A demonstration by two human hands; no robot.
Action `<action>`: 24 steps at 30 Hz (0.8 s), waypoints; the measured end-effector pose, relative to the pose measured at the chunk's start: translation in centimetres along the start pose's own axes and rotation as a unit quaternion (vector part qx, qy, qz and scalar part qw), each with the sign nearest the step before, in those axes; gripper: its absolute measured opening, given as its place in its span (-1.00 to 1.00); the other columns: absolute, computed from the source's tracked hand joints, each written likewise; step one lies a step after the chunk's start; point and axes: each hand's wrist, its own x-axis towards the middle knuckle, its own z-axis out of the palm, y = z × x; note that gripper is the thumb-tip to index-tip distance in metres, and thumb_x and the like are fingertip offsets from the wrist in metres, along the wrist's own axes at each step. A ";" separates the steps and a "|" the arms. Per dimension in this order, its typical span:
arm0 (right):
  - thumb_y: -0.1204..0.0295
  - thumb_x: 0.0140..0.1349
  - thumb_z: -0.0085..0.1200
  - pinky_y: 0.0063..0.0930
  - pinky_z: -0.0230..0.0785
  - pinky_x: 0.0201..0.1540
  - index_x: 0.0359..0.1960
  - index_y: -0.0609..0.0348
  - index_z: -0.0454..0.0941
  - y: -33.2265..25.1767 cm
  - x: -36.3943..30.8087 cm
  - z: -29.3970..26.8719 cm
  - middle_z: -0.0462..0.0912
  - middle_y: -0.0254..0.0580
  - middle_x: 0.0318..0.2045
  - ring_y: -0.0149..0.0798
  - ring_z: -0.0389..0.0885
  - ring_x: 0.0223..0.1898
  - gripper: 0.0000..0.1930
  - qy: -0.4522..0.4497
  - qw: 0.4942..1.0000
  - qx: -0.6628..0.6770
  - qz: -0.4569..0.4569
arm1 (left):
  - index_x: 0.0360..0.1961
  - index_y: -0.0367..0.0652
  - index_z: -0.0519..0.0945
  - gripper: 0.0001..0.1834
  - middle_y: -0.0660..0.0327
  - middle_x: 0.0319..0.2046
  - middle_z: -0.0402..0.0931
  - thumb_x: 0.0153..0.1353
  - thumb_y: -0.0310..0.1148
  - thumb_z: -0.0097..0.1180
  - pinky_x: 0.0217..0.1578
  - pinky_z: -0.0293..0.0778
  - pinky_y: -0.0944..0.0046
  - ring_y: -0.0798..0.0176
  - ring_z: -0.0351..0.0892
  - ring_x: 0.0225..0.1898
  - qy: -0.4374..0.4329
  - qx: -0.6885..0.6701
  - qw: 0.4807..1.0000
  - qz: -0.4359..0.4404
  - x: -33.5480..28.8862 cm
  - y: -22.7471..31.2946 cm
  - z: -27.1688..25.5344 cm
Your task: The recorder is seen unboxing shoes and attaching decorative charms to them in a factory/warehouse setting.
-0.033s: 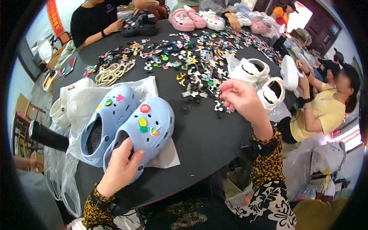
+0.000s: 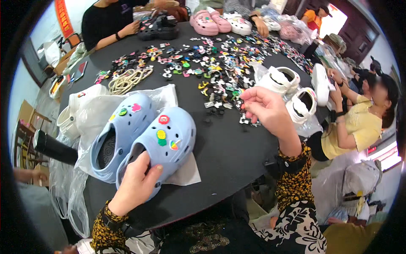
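Observation:
My left hand (image 2: 137, 178) grips the heel side of a light blue clog (image 2: 175, 131), thumb at its opening. Red, pineapple and rainbow-coloured charms sit on that clog's upper. Its mate, another blue clog (image 2: 110, 146) with yellow, green and pink charms, lies just left of it on a white plastic bag (image 2: 192, 171). My right hand (image 2: 266, 108) is raised over the near edge of a spread of shoe charms (image 2: 228, 67). Its thumb and forefinger are pinched together on a small dark-and-red charm (image 2: 242, 106), mostly hidden by the fingertips.
White clogs (image 2: 302, 103) stand right of my right hand; another white clog (image 2: 80, 101) lies at left. A beige cord loop (image 2: 131, 80) and a black cylinder (image 2: 55, 146) are nearby. Pink clogs (image 2: 204, 23) stand at the far edge. A person in yellow (image 2: 355, 122) handles a white clog.
The view has shifted slightly, so the table and the blue clogs sit a little farther right. Both hands keep nearly the same pose and grip.

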 end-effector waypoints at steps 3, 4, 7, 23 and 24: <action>0.58 0.26 -0.02 -0.66 0.40 -0.42 -0.14 0.23 0.54 -2.1 0.8 3.8 0.62 -0.31 -0.36 -0.54 0.53 -0.44 -0.83 -0.042 0.997 0.034 -0.052 | -0.27 -0.36 0.41 -0.83 0.01 -0.57 0.41 0.21 -0.47 0.10 -0.47 0.35 0.21 0.24 0.34 -0.55 0.009 -0.021 1.000 0.017 0.1 -0.1 -0.1; 0.60 0.26 -0.01 -0.65 0.41 -0.37 -0.14 0.21 0.55 -2.6 1.1 4.8 0.62 -0.34 -0.35 -0.55 0.54 -0.41 -0.83 -0.064 0.996 0.042 -0.052 | -0.29 -0.35 0.41 -0.83 -0.01 -0.57 0.42 0.22 -0.46 0.10 -0.47 0.35 0.19 0.21 0.36 -0.55 -0.011 0.004 1.000 0.004 0.1 0.0 -0.4; 0.64 0.23 0.00 -0.65 0.43 -0.31 -0.15 0.25 0.54 -2.9 1.9 8.2 0.63 -0.32 -0.33 -0.52 0.58 -0.35 -0.82 -0.096 0.990 0.056 -0.087 | -0.34 -0.33 0.38 -0.82 -0.03 -0.57 0.42 0.21 -0.46 0.11 -0.48 0.35 0.15 0.07 0.36 -0.56 -0.012 -0.002 1.000 0.028 0.3 0.0 -0.3; 0.63 0.23 0.00 -0.61 0.43 -0.23 -0.12 0.31 0.53 1.9 3.2 12.4 0.60 -0.26 -0.32 -0.48 0.61 -0.28 -0.80 -0.123 0.980 -0.011 -0.155 | -0.29 -0.34 0.38 -0.82 -0.01 -0.54 0.44 0.23 -0.46 0.10 -0.46 0.36 0.18 0.09 0.36 -0.54 -0.036 0.001 0.999 -0.008 0.1 0.2 -0.7; 0.63 0.23 0.00 -0.61 0.43 -0.23 -0.11 0.31 0.54 1.7 3.1 12.2 0.58 -0.26 -0.30 -0.47 0.61 -0.26 -0.80 -0.131 0.975 -0.035 -0.174 | -0.29 -0.34 0.38 -0.82 -0.01 -0.54 0.44 0.23 -0.46 0.10 -0.46 0.36 0.18 0.09 0.36 -0.54 -0.037 0.002 0.999 -0.009 0.1 0.4 -0.8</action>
